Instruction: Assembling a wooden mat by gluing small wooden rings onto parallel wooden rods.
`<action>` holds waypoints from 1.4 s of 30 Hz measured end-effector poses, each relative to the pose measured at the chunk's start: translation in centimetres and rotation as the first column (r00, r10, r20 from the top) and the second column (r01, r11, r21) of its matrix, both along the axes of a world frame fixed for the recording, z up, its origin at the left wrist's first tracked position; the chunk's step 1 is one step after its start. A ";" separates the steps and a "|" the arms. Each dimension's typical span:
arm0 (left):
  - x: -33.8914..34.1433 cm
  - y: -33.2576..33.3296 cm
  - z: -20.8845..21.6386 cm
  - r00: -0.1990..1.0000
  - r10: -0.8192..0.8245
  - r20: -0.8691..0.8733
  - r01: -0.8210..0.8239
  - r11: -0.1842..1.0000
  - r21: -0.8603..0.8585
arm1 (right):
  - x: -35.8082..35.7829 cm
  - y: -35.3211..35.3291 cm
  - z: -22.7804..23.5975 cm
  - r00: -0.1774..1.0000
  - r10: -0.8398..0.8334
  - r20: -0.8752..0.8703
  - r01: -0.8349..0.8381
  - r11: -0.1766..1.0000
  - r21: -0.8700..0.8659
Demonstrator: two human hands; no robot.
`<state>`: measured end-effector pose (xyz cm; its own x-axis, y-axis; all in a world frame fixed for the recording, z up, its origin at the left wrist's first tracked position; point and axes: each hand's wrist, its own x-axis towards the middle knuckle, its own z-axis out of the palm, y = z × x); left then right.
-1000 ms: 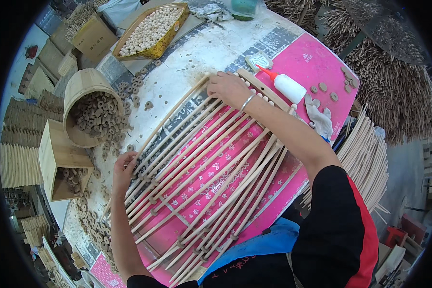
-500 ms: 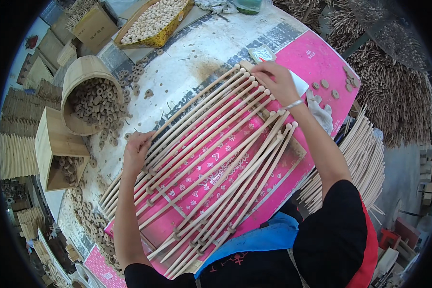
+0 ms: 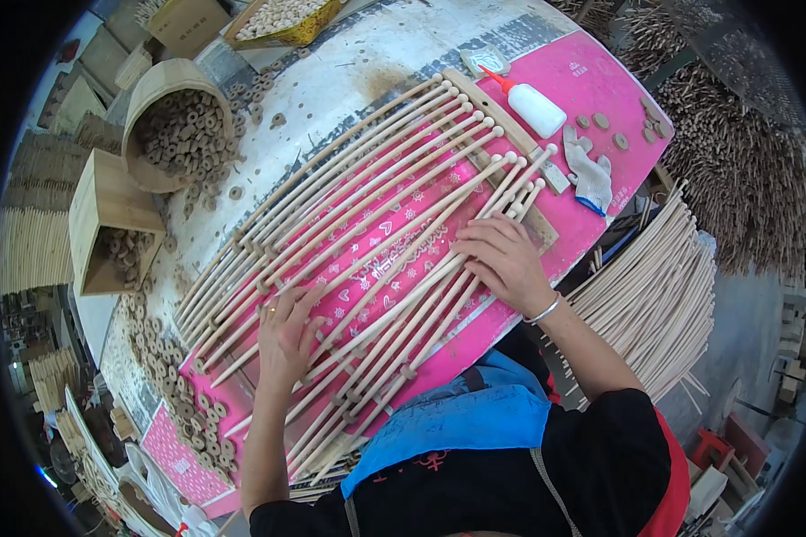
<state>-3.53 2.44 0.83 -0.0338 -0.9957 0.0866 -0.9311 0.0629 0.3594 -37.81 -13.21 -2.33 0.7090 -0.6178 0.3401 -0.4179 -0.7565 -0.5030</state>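
Observation:
Several long pale wooden rods [image 3: 367, 224] lie side by side in a slanted row across a pink patterned sheet [image 3: 600, 80] on the table. Each rod has a small wooden ring near one end. My left hand [image 3: 287, 336] lies flat with spread fingers on the rods at the near left part of the row. My right hand [image 3: 501, 259] rests palm down on the rods at the near right, a bracelet on its wrist. Neither hand grips anything.
A white glue bottle with a red tip [image 3: 533, 106] and a grey glove [image 3: 589, 174] lie on the sheet's far right. A round wooden tub [image 3: 166, 94] and a square box [image 3: 107, 206] hold small wooden rings at left. A rod stack [image 3: 654, 304] sits to my right.
Both hands have slid toward me along the rods: the right from the far end of the row to its near right, the left from the left edge to the near middle.

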 end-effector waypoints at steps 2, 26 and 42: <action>-0.3 0.7 -0.6 0.995 0.068 -0.074 -0.070 0.997 -0.017 | -0.3 0.1 -0.3 0.999 -0.029 0.045 0.029 1.000 -0.001; 0.4 0.7 -2.1 0.987 0.076 -0.144 -0.088 0.993 -0.077 | 3.3 -5.3 -1.0 0.981 -0.110 -0.162 0.102 0.993 -0.053; 0.4 -1.7 -2.2 0.995 0.041 -0.092 -0.047 0.997 -0.057 | 2.1 -10.1 -1.1 0.978 -0.078 -0.192 0.059 0.993 -0.103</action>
